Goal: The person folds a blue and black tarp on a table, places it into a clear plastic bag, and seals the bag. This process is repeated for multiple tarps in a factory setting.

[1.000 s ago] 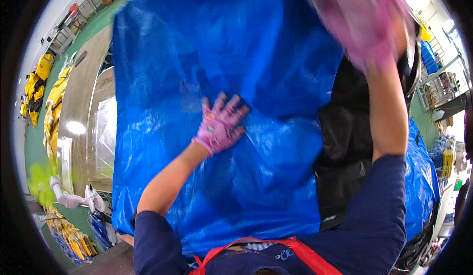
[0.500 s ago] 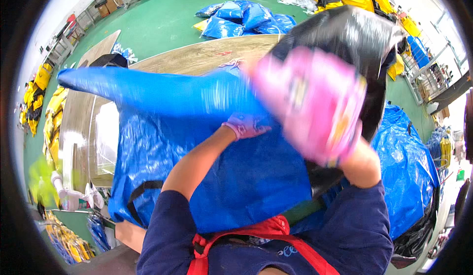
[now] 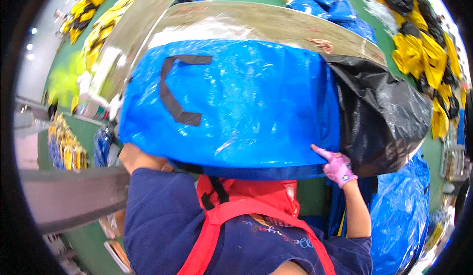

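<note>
A large blue plastic bag [image 3: 246, 107] lies spread across the table in front of me, a dark webbing handle [image 3: 170, 90] facing up on its left half. A black plastic part [image 3: 377, 112] adjoins its right side, crumpled and bulging. My right hand [image 3: 339, 169], in a pink patterned glove with bare fingertips, grips the near edge by the blue and black border. One finger stretches over the blue surface; the others fold at the edge. On the left, my forearm [image 3: 140, 159] reaches under the bag's near edge, and the bag hides my left hand and its fingers.
The wooden table [image 3: 276, 23] shows beyond the bag, with a small pinkish strip [image 3: 321, 45] on it. Blue bags [image 3: 330, 9] lie on the floor behind. Yellow and black bags [image 3: 423, 53] are piled far right. More blue material [image 3: 399, 216] hangs near right. A grey beam [image 3: 74, 196] stands near left.
The raised blue fold has come down and the bag now lies flatter, handle up. My right hand has dropped to the near edge; my left hand has gone from on top to underneath.
</note>
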A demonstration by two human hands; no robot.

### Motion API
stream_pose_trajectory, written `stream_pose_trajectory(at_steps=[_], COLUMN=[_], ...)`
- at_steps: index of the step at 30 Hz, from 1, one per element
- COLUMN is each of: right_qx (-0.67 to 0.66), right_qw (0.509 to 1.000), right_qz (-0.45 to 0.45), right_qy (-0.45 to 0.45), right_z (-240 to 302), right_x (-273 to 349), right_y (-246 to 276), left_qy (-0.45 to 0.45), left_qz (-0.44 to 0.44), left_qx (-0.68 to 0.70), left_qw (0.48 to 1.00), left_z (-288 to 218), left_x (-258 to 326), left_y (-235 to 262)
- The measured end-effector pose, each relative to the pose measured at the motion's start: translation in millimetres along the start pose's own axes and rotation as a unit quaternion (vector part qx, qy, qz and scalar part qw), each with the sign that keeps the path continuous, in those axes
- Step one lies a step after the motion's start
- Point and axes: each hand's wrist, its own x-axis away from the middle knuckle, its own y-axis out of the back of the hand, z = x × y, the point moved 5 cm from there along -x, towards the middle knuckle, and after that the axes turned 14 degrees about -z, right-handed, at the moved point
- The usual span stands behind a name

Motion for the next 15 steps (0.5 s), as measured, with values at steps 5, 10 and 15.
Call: stream_pose_trajectory(at_steps=[5,10,15], right_qx=[0.149,0.145,0.198], right_qw=[0.975,0.934,0.882], right_qz=[0.156,-0.134,-0.192], right_qy=[0.049,0.298,0.383], right_z=[27.5,184.3,219.6], right_x=[-4.2,19.4,-46.7], right_y=[29.1,57.3,-57.3], left_qy=[0.308,0.513,0.421], left_qz=[-0.007,0.226,0.116], left_qx=[0.080,0.258,0.500], left_qw=[0.948,0.787,0.748], left_z=[169.0,97.4,64.6], left_x=[118.2,156.0,152.9], left_y=[71.1,94.0,55.5])
